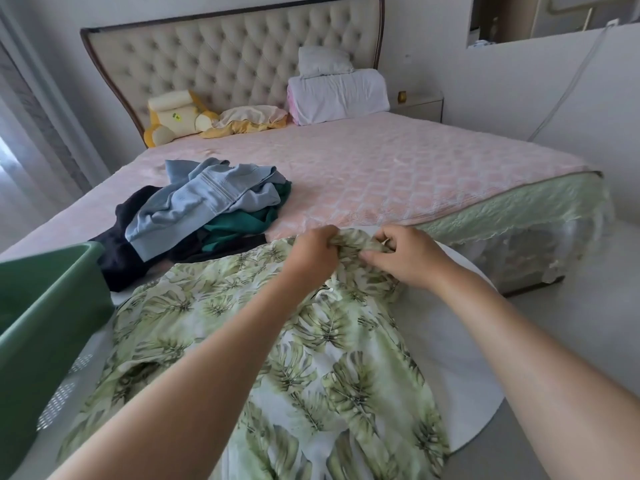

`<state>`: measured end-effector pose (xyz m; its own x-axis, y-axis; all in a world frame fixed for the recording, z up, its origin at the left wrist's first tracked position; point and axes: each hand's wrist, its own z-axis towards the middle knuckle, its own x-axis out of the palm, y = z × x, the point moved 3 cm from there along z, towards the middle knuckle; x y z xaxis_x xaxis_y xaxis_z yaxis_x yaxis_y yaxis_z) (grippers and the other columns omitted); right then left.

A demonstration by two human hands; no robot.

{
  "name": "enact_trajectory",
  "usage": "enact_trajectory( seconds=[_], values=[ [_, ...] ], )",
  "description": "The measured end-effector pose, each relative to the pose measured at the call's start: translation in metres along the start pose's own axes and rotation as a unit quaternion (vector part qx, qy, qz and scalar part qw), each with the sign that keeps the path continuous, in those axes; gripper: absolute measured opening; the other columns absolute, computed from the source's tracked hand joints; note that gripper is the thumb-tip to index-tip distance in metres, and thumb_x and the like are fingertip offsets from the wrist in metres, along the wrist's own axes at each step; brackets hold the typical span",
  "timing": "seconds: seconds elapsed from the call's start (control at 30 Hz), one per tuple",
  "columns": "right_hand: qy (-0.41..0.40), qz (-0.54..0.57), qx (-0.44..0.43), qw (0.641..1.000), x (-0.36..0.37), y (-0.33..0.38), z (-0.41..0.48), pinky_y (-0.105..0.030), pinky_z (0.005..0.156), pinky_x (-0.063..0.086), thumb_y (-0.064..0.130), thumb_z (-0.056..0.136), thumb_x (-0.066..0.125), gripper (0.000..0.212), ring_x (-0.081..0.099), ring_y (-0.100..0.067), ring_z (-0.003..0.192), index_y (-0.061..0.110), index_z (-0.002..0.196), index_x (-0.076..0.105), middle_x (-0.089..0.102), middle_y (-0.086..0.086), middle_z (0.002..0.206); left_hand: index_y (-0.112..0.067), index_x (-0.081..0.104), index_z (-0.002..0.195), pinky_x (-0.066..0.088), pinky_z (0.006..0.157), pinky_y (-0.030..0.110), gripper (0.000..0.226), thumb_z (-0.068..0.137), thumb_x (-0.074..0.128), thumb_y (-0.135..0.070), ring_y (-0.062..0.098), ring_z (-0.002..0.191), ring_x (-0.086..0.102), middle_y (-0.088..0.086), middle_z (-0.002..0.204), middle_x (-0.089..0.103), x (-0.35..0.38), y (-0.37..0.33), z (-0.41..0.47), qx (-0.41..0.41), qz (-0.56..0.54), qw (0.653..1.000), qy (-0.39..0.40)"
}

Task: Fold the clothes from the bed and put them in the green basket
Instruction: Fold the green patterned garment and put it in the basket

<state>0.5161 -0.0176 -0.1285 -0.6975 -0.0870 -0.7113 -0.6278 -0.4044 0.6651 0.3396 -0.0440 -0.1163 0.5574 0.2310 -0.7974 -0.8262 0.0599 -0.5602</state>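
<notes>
A white garment with green leaf print point(311, 348) lies spread over the near corner of the bed point(398, 174) and hangs toward me. My left hand point(313, 252) and my right hand point(403, 258) both pinch its bunched top edge, close together. Behind and to the left sits a heap of unfolded clothes: a light blue garment point(204, 202) on top, a dark green one point(242, 225) and a dark navy one point(121, 251) beneath. The green basket point(45, 306) stands at the left edge, partly cut off by the frame.
Pink quilted cover with a green frilled side. At the tufted headboard point(235, 60) lie a yellow plush toy point(176, 116), a small pillow and rolled white bedding point(339, 93). A nightstand point(419, 105) stands to the right of the bed, with bare floor along that side.
</notes>
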Motion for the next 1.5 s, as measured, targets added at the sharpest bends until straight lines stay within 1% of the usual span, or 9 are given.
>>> enact_trajectory(
  seconds=[0.2, 0.33, 0.57, 0.67, 0.8, 1.03, 1.2, 1.37, 1.5],
  values=[
    [0.108, -0.163, 0.037, 0.98, -0.003, -0.002, -0.005, -0.032, 0.053, 0.018, 0.056, 0.082, 0.072, 0.056, 0.038, -0.014, 0.056, 0.022, 0.058, 0.036, 0.036, 0.008, 0.057, -0.013, 0.066, 0.11, 0.047, 0.055, 0.03, 0.042, 0.085, 0.037, 0.005, 0.02, 0.067, 0.058, 0.005, 0.086, 0.064, -0.032, 0.051, 0.0, -0.13, -0.037, 0.99, -0.038],
    [0.101, -0.094, 0.039, 0.99, 0.0, 0.028, -0.002, -0.03, 0.057, 0.031, 0.051, 0.081, 0.074, 0.043, 0.047, -0.018, 0.056, 0.018, 0.066, 0.051, 0.049, -0.001, 0.061, -0.022, 0.05, 0.135, 0.056, 0.069, 0.033, 0.053, 0.087, 0.048, 0.001, 0.012, 0.079, 0.054, 0.006, 0.13, 0.044, -0.035, 0.067, -0.012, -0.14, 0.003, 0.99, -0.01],
    [0.076, 0.171, 0.07, 0.98, 0.034, 0.088, 0.013, -0.034, 0.082, 0.055, 0.024, 0.085, 0.077, 0.026, 0.069, -0.022, 0.091, 0.005, 0.102, 0.072, 0.073, -0.007, 0.098, -0.022, 0.055, 0.111, 0.042, 0.055, 0.031, 0.017, 0.096, 0.052, -0.031, 0.019, 0.065, 0.059, 0.004, 0.092, 0.059, -0.056, 0.049, -0.052, -0.043, -0.315, 0.948, -0.013],
    [0.114, 0.337, 0.115, 0.928, 0.062, 0.104, 0.017, -0.043, 0.091, 0.057, 0.028, 0.09, 0.071, 0.027, 0.071, -0.024, 0.093, 0.007, 0.107, 0.072, 0.074, -0.012, 0.106, -0.03, 0.043, 0.133, 0.056, 0.065, 0.031, 0.057, 0.086, 0.058, -0.059, 0.017, 0.084, 0.066, 0.001, 0.119, 0.056, -0.068, 0.057, -0.069, -0.047, -0.346, 0.935, 0.052],
    [0.249, 0.582, 0.149, 0.76, 0.097, 0.128, 0.015, -0.037, 0.075, 0.059, 0.035, 0.105, 0.047, 0.044, 0.068, -0.03, 0.096, 0.006, 0.137, 0.046, 0.065, -0.022, 0.12, -0.034, 0.047, 0.133, 0.059, 0.069, 0.025, 0.063, 0.08, 0.081, -0.034, 0.012, 0.09, 0.068, -0.004, 0.115, 0.06, -0.087, 0.093, -0.083, -0.117, -0.254, 0.958, -0.057],
    [0.116, 0.129, 0.01, 0.985, 0.121, 0.12, 0.016, -0.037, 0.088, 0.058, 0.004, 0.097, 0.051, 0.023, 0.069, -0.018, 0.1, 0.019, 0.106, 0.066, 0.071, -0.004, 0.114, -0.021, 0.049, 0.137, 0.048, 0.069, 0.024, 0.047, 0.091, 0.054, -0.011, 0.017, 0.092, 0.062, 0.001, 0.119, 0.062, -0.129, 0.186, -0.113, -0.288, -0.079, 0.945, -0.131],
    [0.269, -0.129, -0.081, 0.951, 0.147, 0.124, -0.008, -0.04, 0.115, 0.034, 0.051, 0.088, 0.066, 0.071, 0.037, -0.019, 0.143, 0.036, 0.152, 0.039, 0.037, 0.007, 0.157, -0.034, 0.056, 0.128, 0.047, 0.083, 0.027, 0.034, 0.098, 0.05, -0.019, 0.012, 0.105, 0.056, -0.004, 0.132, 0.049, -0.141, 0.198, -0.133, -0.137, -0.025, 0.966, -0.217],
    [0.309, -0.247, -0.109, 0.912, 0.161, 0.13, -0.016, -0.042, 0.121, -0.009, 0.011, 0.081, 0.061, 0.102, -0.006, -0.015, 0.155, 0.047, 0.158, 0.004, -0.003, 0.004, 0.169, -0.048, 0.031, 0.15, 0.033, 0.112, 0.034, 0.061, 0.094, 0.056, -0.053, 0.008, 0.134, 0.038, -0.011, 0.147, 0.041, -0.106, 0.181, -0.152, 0.113, 0.185, 0.975, 0.043],
    [0.299, -0.242, -0.094, 0.918, 0.166, 0.133, -0.019, -0.039, 0.125, -0.005, -0.016, 0.077, 0.045, 0.111, -0.007, -0.013, 0.154, 0.046, 0.158, 0.0, -0.005, 0.006, 0.168, -0.045, 0.04, 0.146, 0.036, 0.097, 0.03, 0.074, 0.083, 0.061, -0.011, 0.013, 0.11, 0.05, -0.013, 0.111, 0.058, -0.102, 0.175, -0.141, 0.115, 0.209, 0.971, 0.003]
  ],
)
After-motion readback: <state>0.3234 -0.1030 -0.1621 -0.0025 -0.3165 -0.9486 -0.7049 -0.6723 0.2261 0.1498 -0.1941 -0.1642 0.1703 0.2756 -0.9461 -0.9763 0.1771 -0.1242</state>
